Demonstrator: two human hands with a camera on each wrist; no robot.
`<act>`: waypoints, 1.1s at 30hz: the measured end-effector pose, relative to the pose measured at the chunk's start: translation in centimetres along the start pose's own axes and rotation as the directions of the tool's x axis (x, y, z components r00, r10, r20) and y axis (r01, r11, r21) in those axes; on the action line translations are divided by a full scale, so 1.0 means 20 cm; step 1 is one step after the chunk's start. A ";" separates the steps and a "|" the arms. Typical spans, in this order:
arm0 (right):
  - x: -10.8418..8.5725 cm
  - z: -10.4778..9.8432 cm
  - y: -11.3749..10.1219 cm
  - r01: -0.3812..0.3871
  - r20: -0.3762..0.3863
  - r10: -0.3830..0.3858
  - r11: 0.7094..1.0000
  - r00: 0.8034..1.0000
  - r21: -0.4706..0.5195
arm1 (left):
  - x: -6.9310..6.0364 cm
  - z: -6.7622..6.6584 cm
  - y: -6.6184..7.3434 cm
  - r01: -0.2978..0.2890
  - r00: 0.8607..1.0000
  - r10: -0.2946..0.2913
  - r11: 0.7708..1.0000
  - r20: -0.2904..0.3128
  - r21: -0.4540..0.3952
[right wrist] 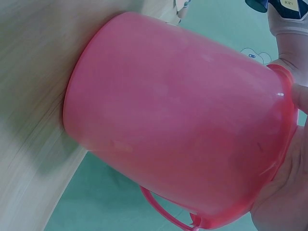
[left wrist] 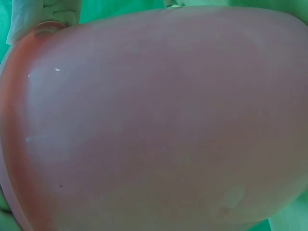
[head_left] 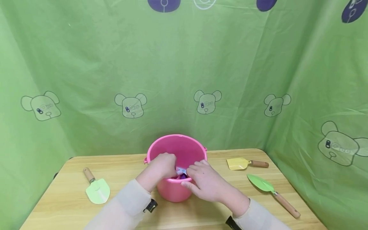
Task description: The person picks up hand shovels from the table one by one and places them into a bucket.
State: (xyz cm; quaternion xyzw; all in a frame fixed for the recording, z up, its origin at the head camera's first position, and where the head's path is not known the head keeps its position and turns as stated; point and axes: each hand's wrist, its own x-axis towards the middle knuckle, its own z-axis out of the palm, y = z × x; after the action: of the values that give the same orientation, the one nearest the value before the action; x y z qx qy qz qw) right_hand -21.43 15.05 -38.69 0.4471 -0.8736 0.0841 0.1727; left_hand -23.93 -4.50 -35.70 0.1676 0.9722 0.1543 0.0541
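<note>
A pink bucket (head_left: 175,193) stands upright at the middle of the table, its side filling much of both wrist views. My left hand (head_left: 163,164) reaches over the rim into it; its fingertips are hidden, so what they hold cannot be told. My right hand (head_left: 208,182) grips the near right rim, thumb outside and fingers over the inside. Between the hands, inside the bucket, a light blue piece (head_left: 181,170) and a dark purple piece (head_left: 183,176) show in part. Their kinds cannot be made out.
On the wooden table (head_left: 115,172), a pale green shovel (head_left: 98,191) lies to the left. A yellow shovel (head_left: 238,164) and a green pointed trowel (head_left: 261,183), both wooden-handled, lie to the right. Green curtains (head_left: 172,64) printed with bear heads surround the table's back and sides.
</note>
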 end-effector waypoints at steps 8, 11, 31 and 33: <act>0.00 0.00 0.00 -0.005 0.003 0.005 1.000 1.000 0.000 | 0.00 -0.01 0.00 0.020 0.999 -0.020 1.000 0.046 0.000; 0.00 0.00 0.00 -0.002 -0.001 0.002 1.000 1.000 0.002 | 0.00 -0.01 0.01 0.023 0.998 -0.023 1.000 0.052 0.001; 0.00 0.00 0.00 -0.012 0.004 0.012 1.000 1.000 -0.002 | 0.00 -0.01 0.02 0.069 0.995 -0.070 0.998 0.068 0.014; 0.00 0.00 0.00 -0.008 0.000 0.008 1.000 1.000 -0.003 | 0.00 -0.01 0.02 0.065 0.996 -0.065 0.998 0.067 0.012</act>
State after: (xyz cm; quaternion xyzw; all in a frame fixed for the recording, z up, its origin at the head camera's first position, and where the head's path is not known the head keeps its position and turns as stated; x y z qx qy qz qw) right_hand -21.41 15.01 -38.68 0.4434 -0.8755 0.0834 0.1729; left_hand -23.76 -4.22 -35.35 0.1412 0.9756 0.1418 0.0907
